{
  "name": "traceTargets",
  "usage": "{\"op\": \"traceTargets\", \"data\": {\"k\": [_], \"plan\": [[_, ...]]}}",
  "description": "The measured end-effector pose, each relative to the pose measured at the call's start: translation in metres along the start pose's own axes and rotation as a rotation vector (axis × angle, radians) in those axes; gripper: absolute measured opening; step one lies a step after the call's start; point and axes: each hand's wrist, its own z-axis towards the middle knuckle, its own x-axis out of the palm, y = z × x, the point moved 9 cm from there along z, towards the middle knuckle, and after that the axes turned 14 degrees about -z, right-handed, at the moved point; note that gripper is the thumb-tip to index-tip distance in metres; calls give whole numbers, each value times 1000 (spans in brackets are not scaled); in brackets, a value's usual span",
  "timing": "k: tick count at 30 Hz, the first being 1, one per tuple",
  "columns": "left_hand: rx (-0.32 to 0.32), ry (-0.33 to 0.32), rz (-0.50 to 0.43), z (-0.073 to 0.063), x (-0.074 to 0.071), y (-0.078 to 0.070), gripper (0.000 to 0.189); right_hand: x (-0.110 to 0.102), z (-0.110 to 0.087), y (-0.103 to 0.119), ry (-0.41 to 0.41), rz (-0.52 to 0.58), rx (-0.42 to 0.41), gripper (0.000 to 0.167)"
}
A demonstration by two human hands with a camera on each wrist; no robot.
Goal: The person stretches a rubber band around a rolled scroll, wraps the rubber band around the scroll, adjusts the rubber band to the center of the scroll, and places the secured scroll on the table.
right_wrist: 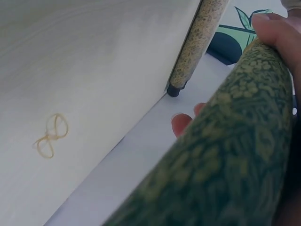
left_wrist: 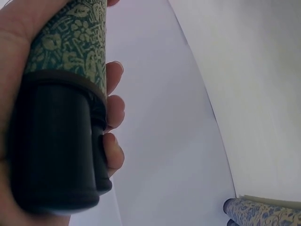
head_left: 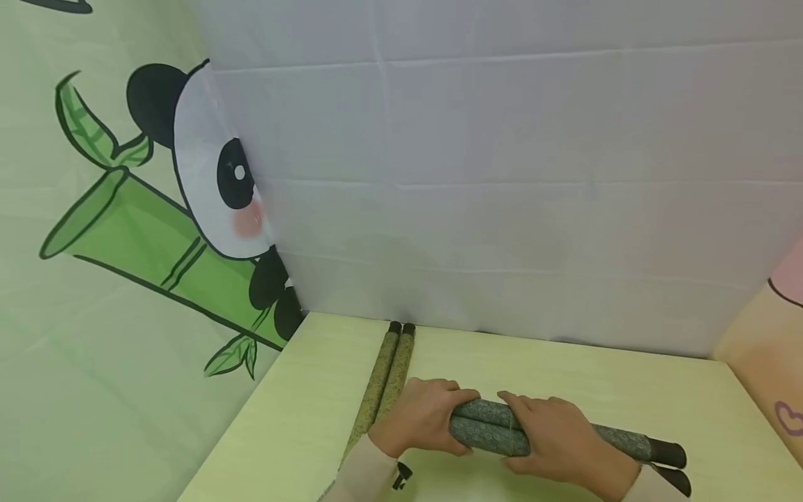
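Two green patterned scrolls (head_left: 486,436) with black end knobs lie side by side, held above the table. My left hand (head_left: 433,415) grips them at their left end. In the left wrist view its fingers curl round the black knobs (left_wrist: 56,146) and the green floral covering (left_wrist: 70,42). My right hand (head_left: 555,436) holds the same pair nearer the middle, thumb and fingers on opposite sides. A thin band (head_left: 511,431) seems to cross both rolls beside the right hand. The black knobs (head_left: 666,453) at the right end stick out past the right forearm.
Two yellowish patterned scrolls (head_left: 383,380) lie together on the pale table (head_left: 690,390), left of the hands. A twisted yellow rubber band (right_wrist: 51,136) lies on the tabletop. A white cloth wall (head_left: 502,209) stands behind; a panda-printed one (head_left: 125,335) is at the left.
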Motion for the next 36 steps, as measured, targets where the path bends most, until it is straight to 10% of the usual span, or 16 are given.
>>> {"op": "traceTargets", "data": {"k": [21,27,36], "plan": [[-63,2,-99,-4,-3,16,79,1,-9,-28,10,-63,32,93],[-130,12,2,-13,-6,26,83,-7,-20,-41,-86,-112,53,85],[-202,32,192,9,4,-16,83,-10,-17,-37,-230,-191,29,83]]}}
